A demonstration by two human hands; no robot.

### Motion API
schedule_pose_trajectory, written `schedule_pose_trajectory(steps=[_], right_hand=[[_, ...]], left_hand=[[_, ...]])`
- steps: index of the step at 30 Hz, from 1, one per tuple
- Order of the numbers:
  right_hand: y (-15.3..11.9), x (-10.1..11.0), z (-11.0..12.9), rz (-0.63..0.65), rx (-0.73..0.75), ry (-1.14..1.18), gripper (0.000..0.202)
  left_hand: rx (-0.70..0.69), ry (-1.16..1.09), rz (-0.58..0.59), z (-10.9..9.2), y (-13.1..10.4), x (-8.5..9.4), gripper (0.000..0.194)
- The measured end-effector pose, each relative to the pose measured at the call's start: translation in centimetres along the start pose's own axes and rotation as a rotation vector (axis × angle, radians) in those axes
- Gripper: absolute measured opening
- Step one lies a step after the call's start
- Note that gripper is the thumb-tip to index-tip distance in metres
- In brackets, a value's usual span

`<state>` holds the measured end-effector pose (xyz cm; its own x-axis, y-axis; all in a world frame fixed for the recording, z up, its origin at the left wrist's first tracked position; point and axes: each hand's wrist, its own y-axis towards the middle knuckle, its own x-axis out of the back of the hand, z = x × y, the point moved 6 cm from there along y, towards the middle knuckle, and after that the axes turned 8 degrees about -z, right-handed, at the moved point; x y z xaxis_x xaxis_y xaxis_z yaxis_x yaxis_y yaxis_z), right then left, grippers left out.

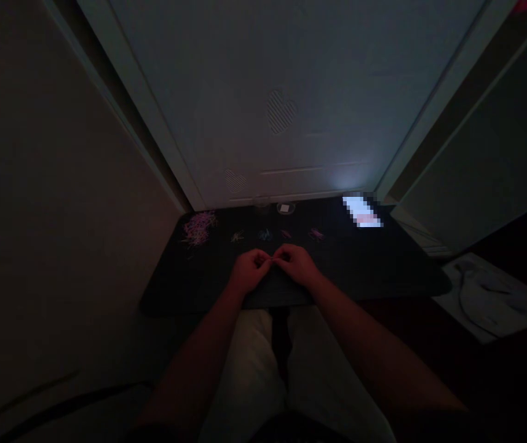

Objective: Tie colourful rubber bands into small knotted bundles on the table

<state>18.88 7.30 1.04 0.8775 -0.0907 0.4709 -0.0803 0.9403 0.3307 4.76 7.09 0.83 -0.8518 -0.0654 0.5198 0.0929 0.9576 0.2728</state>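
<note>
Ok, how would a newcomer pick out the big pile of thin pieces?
Find the dark tabletop in front of the pale panel. In its far left corner lies a loose pile of thin pinkish-purple pieces. It spreads far wider than any of the four small heaps to its right.

Dim, pale panel (281, 104) behind dark table (374, 264)

Your dark table (364, 271) held a bluish pile (265, 235) of thin bits, with a clear container (262, 204) and a round dish (278, 210) behind it. Left of the bluish pile you had a yellowish pile (237, 236), then a large pink-purple heap (199, 227); to the bluish pile's right lay a pink pile (286, 234), a purplish pile (316, 234) and a bright screen (361, 210).
</note>
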Motion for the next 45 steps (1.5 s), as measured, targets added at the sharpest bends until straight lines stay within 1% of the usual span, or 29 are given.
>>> schedule_pose_trajectory(steps=[7, 12, 18, 26, 36, 45], right_hand=[[0.10, -0.12, -0.68, -0.009, -0.051, 0.052, 0.005], [0.10, -0.17, -0.69, 0.004, -0.074, 0.090, 0.006], [0.06, -0.09, -0.31, 0.001, -0.032, 0.048, 0.005], [0.11, 0.08, -0.06, -0.011, -0.021, 0.044, 0.004], [0.08, -0.11, -0.92, -0.035, -0.077, 0.126, 0.006], [0.05, -0.02, -0.47, -0.038, -0.008, 0.083, 0.004]], left_hand=[[0.004, -0.001, -0.005, 0.11, 0.00, -0.06, 0.016], [0.015, 0.014, -0.005, 0.34, 0.03, -0.11, 0.017], [0.008, 0.007, 0.020, 0.25, -0.01, -0.16, 0.018], [0.011, -0.004, 0.026, 0.31, 0.05, -0.25, 0.018], [0.003, 0.032, 0.011, 0.30, 0.04, -0.22, 0.016], [0.002, 0.014, 0.023, 0.19, 0.04, -0.22, 0.015]])
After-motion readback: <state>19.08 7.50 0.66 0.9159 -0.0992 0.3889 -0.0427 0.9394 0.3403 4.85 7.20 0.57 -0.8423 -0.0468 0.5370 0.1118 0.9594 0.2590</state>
